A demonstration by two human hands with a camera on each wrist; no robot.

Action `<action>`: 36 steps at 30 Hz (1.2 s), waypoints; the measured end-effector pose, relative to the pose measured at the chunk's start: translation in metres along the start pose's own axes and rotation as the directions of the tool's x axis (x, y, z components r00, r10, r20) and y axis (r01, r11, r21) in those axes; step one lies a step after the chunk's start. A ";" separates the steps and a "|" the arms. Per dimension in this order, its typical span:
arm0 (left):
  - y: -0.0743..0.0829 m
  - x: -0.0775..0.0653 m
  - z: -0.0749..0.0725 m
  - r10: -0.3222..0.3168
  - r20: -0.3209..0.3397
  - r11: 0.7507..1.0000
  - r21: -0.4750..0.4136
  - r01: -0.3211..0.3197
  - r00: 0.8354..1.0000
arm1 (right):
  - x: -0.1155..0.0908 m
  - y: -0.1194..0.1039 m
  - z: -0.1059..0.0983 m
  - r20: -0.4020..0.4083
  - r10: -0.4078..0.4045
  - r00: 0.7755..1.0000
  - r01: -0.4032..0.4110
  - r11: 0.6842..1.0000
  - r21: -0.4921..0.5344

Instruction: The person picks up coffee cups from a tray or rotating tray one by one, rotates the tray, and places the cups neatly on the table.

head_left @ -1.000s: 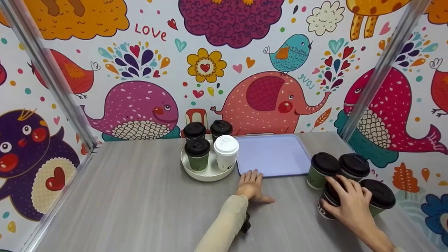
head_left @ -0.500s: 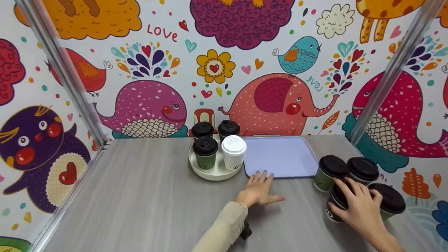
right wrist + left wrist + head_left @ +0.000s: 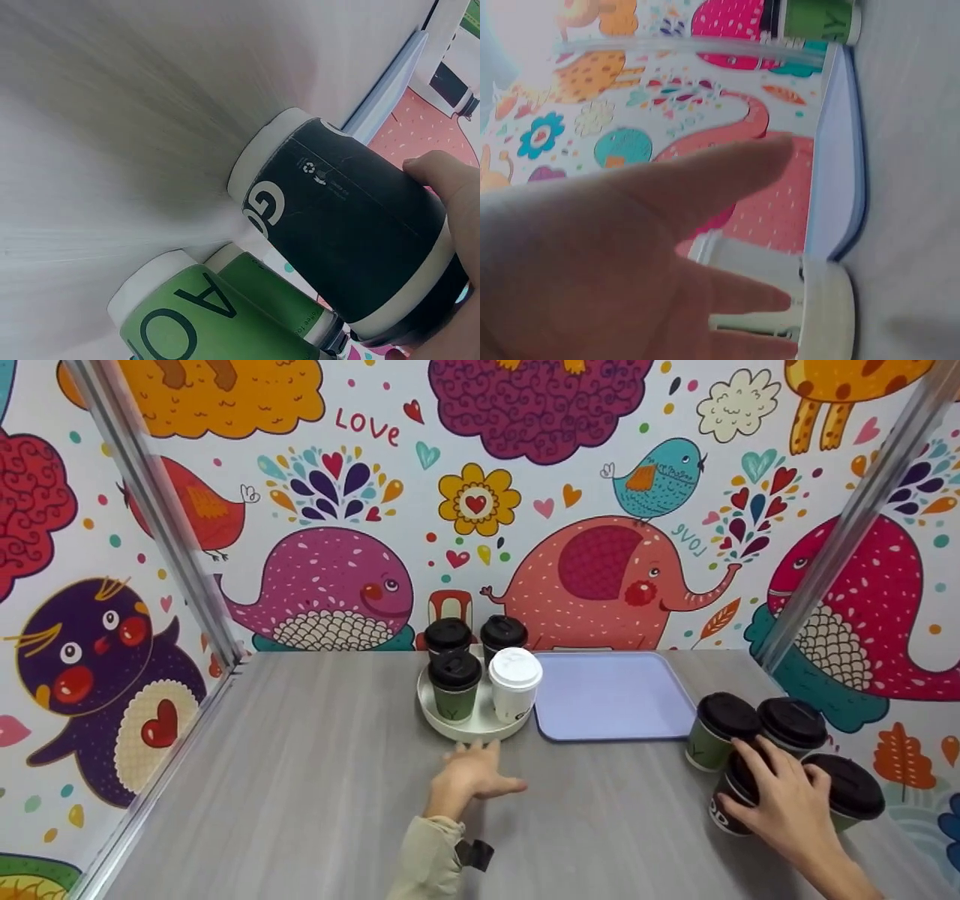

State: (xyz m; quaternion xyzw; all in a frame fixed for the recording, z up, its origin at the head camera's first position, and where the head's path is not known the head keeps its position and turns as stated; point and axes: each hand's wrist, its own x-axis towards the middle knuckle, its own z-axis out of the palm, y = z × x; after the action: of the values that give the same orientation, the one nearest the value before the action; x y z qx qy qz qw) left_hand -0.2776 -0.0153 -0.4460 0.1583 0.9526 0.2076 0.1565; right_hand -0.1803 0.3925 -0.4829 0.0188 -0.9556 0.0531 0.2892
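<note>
My left hand (image 3: 471,780) is spread with straight fingers, its fingertips at the front rim of a round cream tray (image 3: 469,733); whether they touch it I cannot tell. Several lidded paper coffee cups stand on that tray: a white cup (image 3: 514,690), a green cup (image 3: 455,701) and others with black lids behind. Over on the right, my right hand (image 3: 787,806) grips a black paper coffee cup (image 3: 345,217) near its lid, thumb on its side. Green cups with black lids (image 3: 724,735) stand close around it.
A flat lavender tray (image 3: 611,694) lies beside the round tray, towards the back wall. Grey tabletop (image 3: 300,780) stretches left and in front. Metal posts (image 3: 180,547) and patterned walls (image 3: 337,585) bound the table.
My left hand has moved left, from the lavender tray's front edge to the front of the round tray. The right hand keeps its hold on the black cup. The head view has shifted slightly.
</note>
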 end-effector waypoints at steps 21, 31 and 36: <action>-0.025 0.005 -0.019 -0.202 -0.088 0.975 0.082 0.209 0.976 | 0.120 -0.196 0.084 -0.177 -0.018 0.984 0.109 0.848 0.519; -0.021 0.011 -0.003 -0.194 -0.039 0.979 0.050 0.196 0.980 | 0.154 -0.237 0.120 -0.015 0.018 1.000 -0.006 0.819 0.573; -0.023 0.010 0.002 -0.205 -0.047 0.976 0.062 0.207 0.978 | 0.150 -0.246 0.141 -0.135 0.022 0.991 0.062 0.810 0.583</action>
State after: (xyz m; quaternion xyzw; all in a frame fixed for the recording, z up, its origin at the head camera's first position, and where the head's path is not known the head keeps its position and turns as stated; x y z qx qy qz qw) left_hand -0.2919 -0.0309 -0.4605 0.0596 0.9732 0.1618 0.1525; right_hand -0.3663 0.1320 -0.4939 0.1135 -0.8706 0.3431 0.3339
